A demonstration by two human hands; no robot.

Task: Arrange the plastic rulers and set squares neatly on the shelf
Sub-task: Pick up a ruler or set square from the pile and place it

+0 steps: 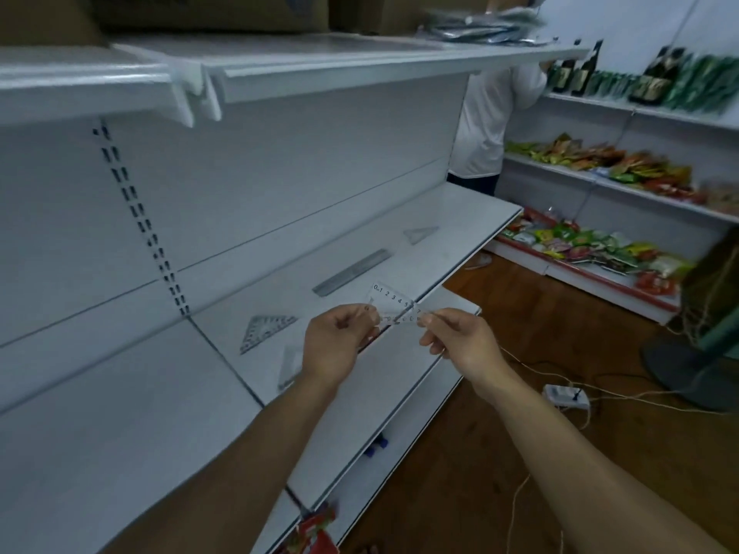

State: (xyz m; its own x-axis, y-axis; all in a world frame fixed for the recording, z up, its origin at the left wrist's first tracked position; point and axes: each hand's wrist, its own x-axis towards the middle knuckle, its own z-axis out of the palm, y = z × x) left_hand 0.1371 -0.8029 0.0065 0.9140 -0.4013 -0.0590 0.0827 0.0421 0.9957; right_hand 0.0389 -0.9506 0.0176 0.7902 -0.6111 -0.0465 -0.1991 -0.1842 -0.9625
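Observation:
A clear plastic set square (394,303) with printed numbers is held above the front edge of the white shelf (224,337). My left hand (336,345) pinches its left end and my right hand (460,337) pinches its right end. On the shelf lie a long clear ruler (352,272), a wide triangular set square (266,327) to the left, a narrow one (290,363) partly behind my left hand, and a small triangle (420,234) farther right.
A white upper shelf (320,70) overhangs the work area. A person in a white shirt (486,125) stands at the shelf's far end. Snack-filled shelves (600,173) line the right wall. A power strip (566,395) and cords lie on the wooden floor.

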